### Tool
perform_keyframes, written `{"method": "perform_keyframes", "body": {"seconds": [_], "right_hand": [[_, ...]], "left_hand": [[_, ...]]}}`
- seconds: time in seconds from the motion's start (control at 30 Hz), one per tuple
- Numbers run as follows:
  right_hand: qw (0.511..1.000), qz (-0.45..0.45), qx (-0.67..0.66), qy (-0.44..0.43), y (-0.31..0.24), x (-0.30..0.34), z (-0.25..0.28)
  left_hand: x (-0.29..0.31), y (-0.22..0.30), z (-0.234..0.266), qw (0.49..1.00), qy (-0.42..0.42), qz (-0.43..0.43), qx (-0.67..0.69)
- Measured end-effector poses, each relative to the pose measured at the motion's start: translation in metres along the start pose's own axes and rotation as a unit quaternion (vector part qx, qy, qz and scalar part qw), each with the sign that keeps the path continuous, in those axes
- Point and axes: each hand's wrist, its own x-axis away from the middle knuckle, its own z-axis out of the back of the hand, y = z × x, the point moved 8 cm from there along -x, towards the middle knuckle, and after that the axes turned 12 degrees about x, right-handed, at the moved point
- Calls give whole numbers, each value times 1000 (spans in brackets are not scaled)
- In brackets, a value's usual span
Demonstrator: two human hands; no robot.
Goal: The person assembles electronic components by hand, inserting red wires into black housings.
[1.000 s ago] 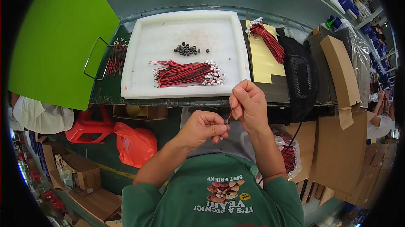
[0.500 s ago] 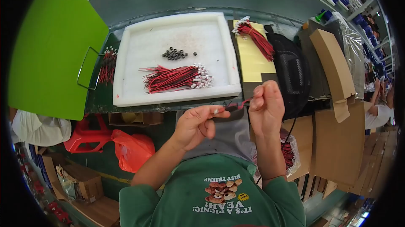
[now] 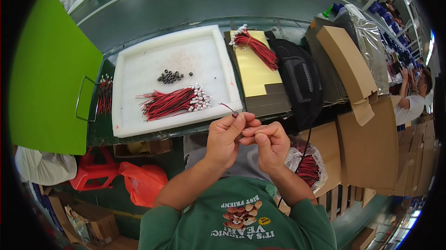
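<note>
My left hand (image 3: pixel 224 139) pinches a thin red-and-black wire lead (image 3: pixel 227 107) between thumb and forefinger. The lead's free end points up and left toward the tray, and a small dark piece sits around it just above my fingertips. My right hand (image 3: pixel 270 147) is closed in a pinch right against the left fingers; whatever its fingertips hold is hidden. Beyond my hands, a white foam tray (image 3: pixel 120 110) holds a pile of red-and-black wire leads (image 3: pixel 167 102) with white connectors, and a cluster of small black rings (image 3: pixel 170 77).
Right of the tray, a tied wire bundle (image 3: pixel 255 50) lies on yellow paper (image 3: pixel 251 80), beside a black mesh bag (image 3: pixel 299 80). Cardboard boxes (image 3: pixel 367 148) stand at the right. A green panel (image 3: pixel 51 73) rises at the left; a red stool (image 3: pixel 93 171) is below.
My hands have come together, the right moving left and down from its raised spot. The wire lead, stretched between them before, now sticks up from my left fingers. The view has shifted.
</note>
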Motion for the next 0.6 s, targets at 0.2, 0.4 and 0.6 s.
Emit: {"method": "perform_keyframes", "body": {"seconds": [0.2,0.4,0.6], "right_hand": [[963,48,263,28,-11,-55,56],[745,268,602,-102,19,-104,44],[688,161,652,-273,42,-104,36]], "left_hand": [[-31,6,6,992,24,-24,-122],[-52,-37,7,990,29,-6,-135],[-49,-38,15,980,50,-4,-193]]}}
